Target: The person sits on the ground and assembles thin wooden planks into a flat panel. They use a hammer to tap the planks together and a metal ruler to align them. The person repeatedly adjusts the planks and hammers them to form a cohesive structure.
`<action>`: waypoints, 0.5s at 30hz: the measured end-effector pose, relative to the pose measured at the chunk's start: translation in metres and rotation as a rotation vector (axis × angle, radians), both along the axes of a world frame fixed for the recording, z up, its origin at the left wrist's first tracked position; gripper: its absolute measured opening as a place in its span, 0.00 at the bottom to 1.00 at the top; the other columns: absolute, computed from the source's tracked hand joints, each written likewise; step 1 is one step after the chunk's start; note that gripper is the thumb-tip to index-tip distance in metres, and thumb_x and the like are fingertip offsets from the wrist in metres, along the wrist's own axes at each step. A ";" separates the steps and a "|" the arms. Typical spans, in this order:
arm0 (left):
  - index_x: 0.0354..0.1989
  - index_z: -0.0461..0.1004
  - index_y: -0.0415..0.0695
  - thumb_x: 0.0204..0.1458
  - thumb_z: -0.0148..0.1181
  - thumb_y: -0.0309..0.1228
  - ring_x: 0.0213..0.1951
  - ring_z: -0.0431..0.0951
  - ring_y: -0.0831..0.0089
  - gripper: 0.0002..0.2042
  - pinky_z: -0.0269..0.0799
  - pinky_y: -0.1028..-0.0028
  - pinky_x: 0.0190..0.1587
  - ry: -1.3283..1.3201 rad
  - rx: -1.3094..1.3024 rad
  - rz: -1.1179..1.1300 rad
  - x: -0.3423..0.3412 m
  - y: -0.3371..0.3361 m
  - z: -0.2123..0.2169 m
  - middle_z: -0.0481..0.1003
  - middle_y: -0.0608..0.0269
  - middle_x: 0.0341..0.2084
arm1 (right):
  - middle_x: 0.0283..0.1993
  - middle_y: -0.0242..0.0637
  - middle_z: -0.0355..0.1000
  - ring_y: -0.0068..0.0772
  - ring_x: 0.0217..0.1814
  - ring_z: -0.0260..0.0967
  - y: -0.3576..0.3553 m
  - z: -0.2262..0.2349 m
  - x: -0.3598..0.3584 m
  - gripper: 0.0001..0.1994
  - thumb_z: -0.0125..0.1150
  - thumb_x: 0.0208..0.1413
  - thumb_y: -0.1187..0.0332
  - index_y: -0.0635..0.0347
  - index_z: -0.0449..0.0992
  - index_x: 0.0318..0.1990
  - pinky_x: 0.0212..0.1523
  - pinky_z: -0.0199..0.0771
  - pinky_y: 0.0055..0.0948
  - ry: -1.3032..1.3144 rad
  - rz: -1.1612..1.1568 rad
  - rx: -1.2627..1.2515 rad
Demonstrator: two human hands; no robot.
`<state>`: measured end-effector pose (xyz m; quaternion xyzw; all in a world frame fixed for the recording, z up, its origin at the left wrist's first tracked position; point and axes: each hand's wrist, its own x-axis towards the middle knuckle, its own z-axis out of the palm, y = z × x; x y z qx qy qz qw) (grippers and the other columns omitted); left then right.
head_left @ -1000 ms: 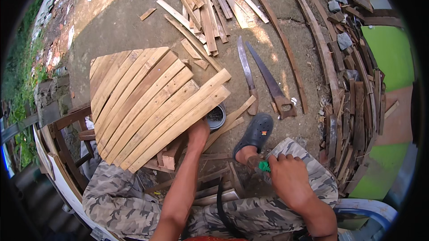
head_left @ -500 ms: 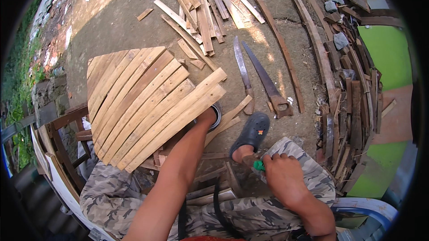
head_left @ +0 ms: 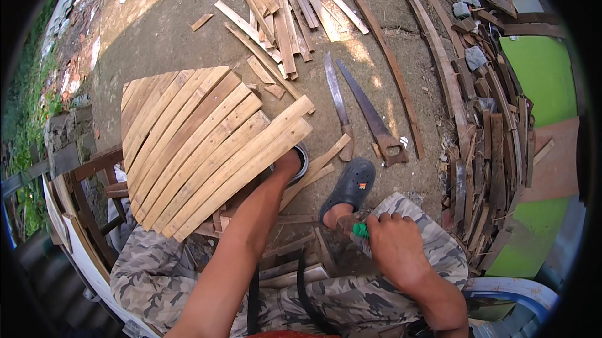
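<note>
A panel of pale wooden slats (head_left: 194,143) lies tilted in front of me at the left, its slats fanned side by side. My left hand (head_left: 290,163) reaches past its near right edge into a dark round container with a pale rim (head_left: 303,157); the fingers are hidden. Over my right knee, my right hand (head_left: 396,244) is closed around a tool with a green grip (head_left: 360,230). A brownish part of that tool shows beyond the green, against my ankle; its kind is unclear.
A machete (head_left: 337,100) and a handsaw (head_left: 371,109) lie on the ground beyond my dark clog (head_left: 351,186). Loose wooden strips (head_left: 285,24) are heaped farther off. Stacked scrap wood (head_left: 495,150) and stones (head_left: 475,57) line the right side, beside a green board (head_left: 540,81).
The whole picture has shifted very slightly. Both hands keep nearly the same places, and the right one still grips the green-gripped tool.
</note>
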<state>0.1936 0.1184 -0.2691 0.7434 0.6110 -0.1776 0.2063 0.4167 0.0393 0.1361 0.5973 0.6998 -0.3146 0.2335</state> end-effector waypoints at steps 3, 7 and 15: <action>0.40 0.84 0.36 0.54 0.57 0.27 0.49 0.82 0.48 0.11 0.78 0.57 0.52 0.018 0.009 -0.014 0.002 0.001 0.010 0.81 0.38 0.43 | 0.35 0.45 0.78 0.48 0.40 0.79 -0.001 -0.001 0.000 0.09 0.67 0.52 0.68 0.60 0.75 0.37 0.40 0.78 0.43 0.016 -0.028 0.041; 0.38 0.84 0.36 0.54 0.58 0.26 0.45 0.84 0.49 0.10 0.80 0.57 0.48 -0.010 0.014 0.021 -0.002 0.006 0.046 0.82 0.40 0.41 | 0.34 0.45 0.77 0.47 0.40 0.79 -0.004 -0.002 0.000 0.10 0.67 0.52 0.68 0.61 0.75 0.38 0.40 0.78 0.43 0.046 -0.039 0.071; 0.42 0.82 0.32 0.54 0.62 0.27 0.40 0.84 0.56 0.12 0.79 0.64 0.44 -0.378 -0.146 0.243 -0.040 0.001 0.171 0.83 0.43 0.35 | 0.34 0.44 0.78 0.46 0.40 0.79 -0.006 0.000 -0.003 0.10 0.67 0.52 0.67 0.61 0.76 0.38 0.40 0.78 0.41 0.032 0.003 0.101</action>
